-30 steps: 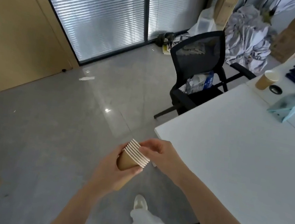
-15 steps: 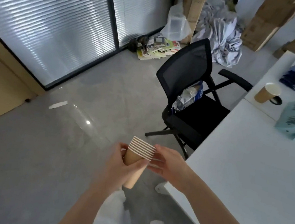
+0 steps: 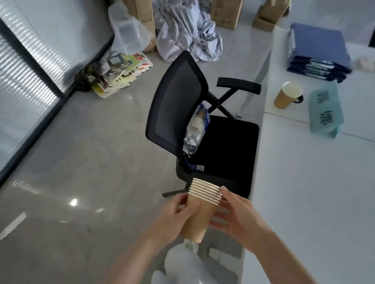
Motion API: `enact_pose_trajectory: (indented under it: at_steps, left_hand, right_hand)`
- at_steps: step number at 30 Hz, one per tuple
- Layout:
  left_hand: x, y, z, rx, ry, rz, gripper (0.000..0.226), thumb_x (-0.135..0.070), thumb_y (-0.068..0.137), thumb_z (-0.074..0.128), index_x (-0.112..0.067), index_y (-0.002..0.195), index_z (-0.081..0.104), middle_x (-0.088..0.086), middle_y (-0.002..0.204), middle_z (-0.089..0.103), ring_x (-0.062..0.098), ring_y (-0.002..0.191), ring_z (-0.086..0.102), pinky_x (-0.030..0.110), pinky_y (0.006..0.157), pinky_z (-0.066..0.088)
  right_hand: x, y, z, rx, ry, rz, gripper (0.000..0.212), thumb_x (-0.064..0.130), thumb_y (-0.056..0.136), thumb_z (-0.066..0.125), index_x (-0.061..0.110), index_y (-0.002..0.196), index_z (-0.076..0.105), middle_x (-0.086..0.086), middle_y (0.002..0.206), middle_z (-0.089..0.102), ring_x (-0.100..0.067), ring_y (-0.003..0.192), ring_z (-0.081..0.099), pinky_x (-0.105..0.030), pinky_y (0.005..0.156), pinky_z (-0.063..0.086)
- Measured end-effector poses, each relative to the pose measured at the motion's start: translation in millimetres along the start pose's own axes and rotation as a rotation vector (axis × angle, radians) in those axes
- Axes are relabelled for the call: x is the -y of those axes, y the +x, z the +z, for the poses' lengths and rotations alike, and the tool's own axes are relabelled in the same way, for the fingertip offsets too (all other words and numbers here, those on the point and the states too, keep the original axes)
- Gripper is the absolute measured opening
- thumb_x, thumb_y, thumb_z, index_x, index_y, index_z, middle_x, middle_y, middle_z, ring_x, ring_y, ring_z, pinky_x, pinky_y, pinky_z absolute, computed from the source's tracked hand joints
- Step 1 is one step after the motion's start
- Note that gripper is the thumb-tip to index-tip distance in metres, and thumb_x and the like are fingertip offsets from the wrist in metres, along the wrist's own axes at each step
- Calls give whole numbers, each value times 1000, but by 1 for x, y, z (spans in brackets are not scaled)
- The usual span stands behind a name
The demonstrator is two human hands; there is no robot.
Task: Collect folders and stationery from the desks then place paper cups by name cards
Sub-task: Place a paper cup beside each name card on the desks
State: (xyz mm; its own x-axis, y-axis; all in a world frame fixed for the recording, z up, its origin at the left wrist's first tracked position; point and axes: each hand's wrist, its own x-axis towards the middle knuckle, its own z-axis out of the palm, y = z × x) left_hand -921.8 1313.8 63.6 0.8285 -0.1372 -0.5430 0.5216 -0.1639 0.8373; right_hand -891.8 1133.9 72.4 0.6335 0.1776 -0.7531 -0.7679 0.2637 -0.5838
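Observation:
My left hand grips a stack of several nested brown paper cups around its body, held upright beside the desk's edge. My right hand touches the stack's rims and side with its fingertips. On the white desk at the far end, one brown paper cup stands next to a teal folded name card. Behind them lies a pile of dark blue folders.
A black mesh office chair stands against the desk's edge, with an opened sleeve of paper cups on its seat. Books, crumpled cloth and cardboard boxes lie along the far wall. Glass blinds run on the left.
The view has swung right and forward toward the chair and desk. The cup stack has turned more upright in my left hand, with my right hand staying at its rims.

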Motion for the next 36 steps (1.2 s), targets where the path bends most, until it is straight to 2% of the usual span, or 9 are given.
enact_pose_trajectory:
  at_steps: [3, 5, 9, 12, 17, 23, 28, 32, 36]
  left_hand:
    - [-18, 55, -1, 75, 44, 1, 35, -55, 87, 61, -35, 115, 56, -8, 115, 66, -2, 95, 63, 14, 74, 49]
    - [-25, 87, 1, 106, 40, -27, 25, -50, 88, 64, -39, 109, 56, -7, 118, 66, 4, 101, 64, 24, 82, 51]
    - [-47, 150, 10, 146, -51, -86, 25, -31, 93, 64, -31, 118, 58, -4, 121, 66, 13, 109, 64, 38, 95, 54]
    - [-60, 189, 14, 169, -152, -168, 34, -25, 95, 61, -20, 127, 57, 0, 124, 65, 18, 112, 63, 39, 95, 53]
    - [-64, 282, 15, 212, -244, -318, 31, -26, 97, 58, -20, 127, 58, 5, 125, 66, 24, 117, 61, 42, 90, 54]
    - [-41, 391, 24, 73, -170, -370, 25, -21, 98, 57, -13, 122, 53, 7, 118, 64, 20, 105, 63, 35, 78, 54]
    - [1, 472, 32, -87, -101, -433, 22, -21, 97, 59, -11, 116, 56, 12, 117, 65, 27, 105, 64, 44, 91, 54]
    - [29, 508, 34, -101, -94, -465, 17, -19, 96, 56, -14, 111, 62, 13, 110, 69, 30, 100, 67, 47, 92, 55]
    - [46, 522, 35, -9, -8, -498, 41, -26, 93, 57, -21, 133, 52, 6, 125, 64, 24, 108, 63, 36, 94, 51]
  right_hand:
    - [28, 27, -10, -43, 85, -28, 33, 31, 95, 57, 4, 113, 65, -15, 100, 71, -29, 87, 69, -43, 76, 58]
    - [47, 43, -17, -52, 125, -31, 31, 29, 96, 56, 5, 113, 66, -16, 107, 72, -29, 88, 69, -42, 75, 57]
    - [79, 85, -35, -123, 121, -43, 29, 29, 95, 58, 13, 119, 64, -17, 118, 68, -32, 106, 65, -48, 98, 49]
    - [103, 117, -43, -180, 97, -24, 31, 33, 95, 57, 19, 122, 60, -13, 121, 64, -32, 111, 61, -48, 98, 50]
    - [128, 191, -55, -231, 169, 0, 34, 39, 101, 41, 20, 127, 52, -5, 123, 60, -26, 111, 58, -41, 94, 47]
    - [135, 303, -62, -387, 303, 29, 33, 35, 101, 42, 18, 126, 56, -5, 122, 62, -24, 110, 58, -49, 103, 42]
    - [127, 393, -64, -495, 268, 34, 28, 33, 102, 38, 19, 117, 58, -4, 114, 63, -23, 107, 58, -46, 99, 45]
    - [109, 440, -66, -515, 238, 33, 36, 36, 104, 31, 18, 121, 57, -5, 120, 63, -22, 109, 57, -40, 92, 45]
    - [96, 469, -75, -522, 247, 65, 43, 40, 104, 29, 16, 130, 54, -5, 129, 59, -21, 112, 55, -39, 94, 43]
